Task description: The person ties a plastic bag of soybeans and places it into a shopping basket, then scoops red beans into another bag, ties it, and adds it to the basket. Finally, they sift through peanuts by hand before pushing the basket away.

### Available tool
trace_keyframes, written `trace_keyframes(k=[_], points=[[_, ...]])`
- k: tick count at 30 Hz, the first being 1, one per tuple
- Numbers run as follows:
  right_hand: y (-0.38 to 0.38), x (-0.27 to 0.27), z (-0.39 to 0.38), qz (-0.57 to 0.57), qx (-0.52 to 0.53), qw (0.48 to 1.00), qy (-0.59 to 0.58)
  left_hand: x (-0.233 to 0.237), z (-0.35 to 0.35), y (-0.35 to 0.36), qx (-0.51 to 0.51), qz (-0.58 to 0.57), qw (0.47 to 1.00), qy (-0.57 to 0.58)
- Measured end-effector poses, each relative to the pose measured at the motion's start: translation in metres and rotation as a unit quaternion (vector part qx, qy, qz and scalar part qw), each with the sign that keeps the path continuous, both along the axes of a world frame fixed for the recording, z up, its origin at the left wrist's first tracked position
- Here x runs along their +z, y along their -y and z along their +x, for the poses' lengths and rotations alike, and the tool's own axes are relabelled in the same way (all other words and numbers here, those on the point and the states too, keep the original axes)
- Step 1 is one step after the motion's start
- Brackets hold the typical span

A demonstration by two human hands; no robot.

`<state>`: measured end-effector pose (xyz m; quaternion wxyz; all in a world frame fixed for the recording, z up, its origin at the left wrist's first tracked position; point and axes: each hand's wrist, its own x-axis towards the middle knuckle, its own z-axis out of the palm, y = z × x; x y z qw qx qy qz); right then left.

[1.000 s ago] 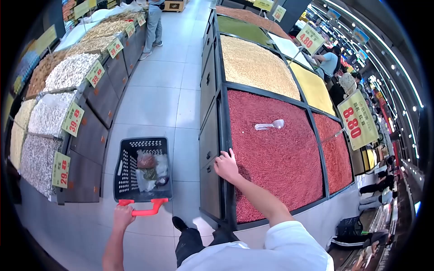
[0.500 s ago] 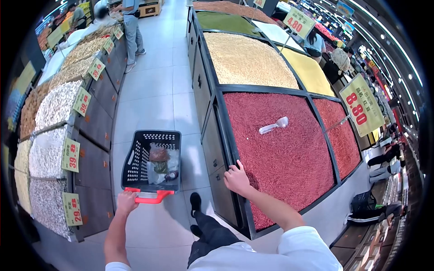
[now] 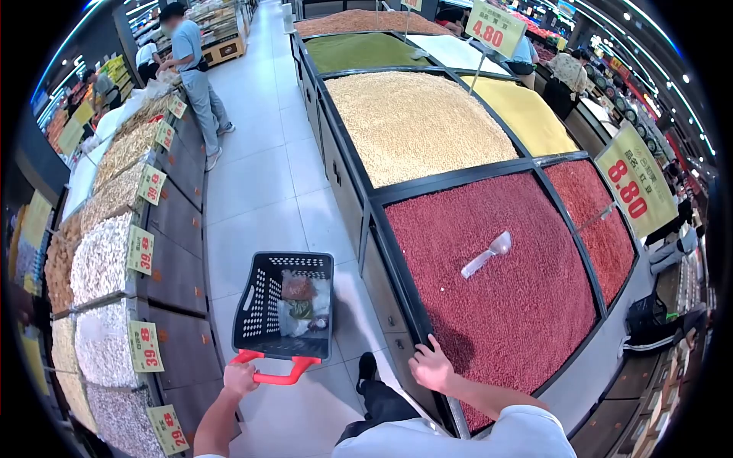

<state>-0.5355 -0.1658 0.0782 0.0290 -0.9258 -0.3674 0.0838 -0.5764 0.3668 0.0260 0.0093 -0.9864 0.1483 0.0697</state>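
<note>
My left hand (image 3: 241,378) is wrapped round the red handle (image 3: 289,372) of a black perforated basket (image 3: 252,324). Inside the basket lie clear plastic bags, one with brownish-red contents (image 3: 298,287) and one with green contents (image 3: 301,308). At the near left edge of a bin of dark red beans (image 3: 527,305), my right hand (image 3: 431,366) rests by the black rim, fingers apart and holding nothing. A clear plastic scoop (image 3: 487,254) lies on the beans, up and to the right of that hand.
Bins of pale yellow grain (image 3: 420,122), green beans (image 3: 363,52) and yellow grain (image 3: 519,114) stretch ahead on the right. An 8.80 sign (image 3: 635,182) stands at right. Dried goods (image 3: 103,340) line the left. A person (image 3: 195,72) stands at the left display.
The basket, my hands and the bean bins now sit lower and further right in view. More of the person at the left display shows. My left hand keeps its grip on the handle.
</note>
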Motion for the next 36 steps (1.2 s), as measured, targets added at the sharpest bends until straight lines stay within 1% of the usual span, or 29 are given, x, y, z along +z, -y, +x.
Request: trace_keyframes(k=[2, 4, 5, 7, 8, 11, 14, 18, 20, 23, 25, 27, 29, 31, 33, 36], points=[[-0.002, 0.011, 0.004, 0.016, -0.002, 1.0, 0.001, 0.002, 0.019, -0.001, -0.012, -0.014, 1.0, -0.003], [-0.002, 0.007, 0.01, 0.039, -0.013, 0.999, -0.002, 0.002, 0.037, -0.004, -0.02, -0.026, 0.999, -0.009], [-0.003, 0.003, 0.011, 0.052, -0.02, 0.998, -0.008, 0.003, 0.045, -0.007, -0.026, -0.012, 1.0, -0.014], [-0.013, 0.006, 0.039, 0.044, -0.022, 0.999, -0.007, 0.001, 0.065, -0.006, -0.038, 0.009, 0.999, -0.019], [-0.019, 0.008, 0.056, 0.039, -0.024, 0.999, -0.004, -0.002, 0.074, -0.007, -0.039, 0.024, 0.999, -0.026], [-0.038, 0.0, 0.117, 0.078, -0.038, 0.995, 0.049, -0.002, 0.102, -0.009, -0.045, 0.028, 0.998, -0.028], [-0.056, -0.009, 0.189, 0.096, -0.031, 0.989, 0.105, -0.002, 0.128, -0.012, -0.074, 0.025, 0.997, -0.024], [-0.084, -0.017, 0.279, 0.115, -0.036, 0.982, 0.145, -0.016, 0.155, -0.014, -0.076, -0.013, 0.996, 0.038], [-0.099, -0.023, 0.323, 0.114, -0.037, 0.98, 0.162, -0.024, 0.17, -0.014, -0.075, -0.014, 0.997, 0.032], [-0.117, -0.033, 0.388, 0.115, -0.049, 0.971, 0.206, -0.021, 0.198, -0.01, -0.084, -0.028, 0.995, 0.035], [-0.126, -0.036, 0.425, 0.11, -0.074, 0.972, 0.192, -0.024, 0.215, -0.009, -0.083, -0.032, 0.996, 0.025], [-0.136, -0.037, 0.447, 0.086, -0.111, 0.978, 0.155, -0.029, 0.23, -0.005, -0.07, -0.026, 0.997, 0.025], [-0.135, -0.045, 0.453, 0.067, -0.101, 0.98, 0.157, -0.031, 0.244, 0.001, -0.065, -0.03, 0.997, 0.017], [-0.135, -0.038, 0.454, 0.066, -0.096, 0.985, 0.13, -0.029, 0.264, 0.007, -0.065, -0.042, 0.997, 0.014], [-0.137, -0.032, 0.456, 0.062, -0.094, 0.987, 0.112, -0.025, 0.285, 0.012, -0.059, -0.045, 0.997, -0.012], [-0.137, -0.03, 0.459, 0.067, -0.096, 0.987, 0.109, -0.026, 0.318, 0.024, -0.041, -0.055, 0.997, -0.022]])
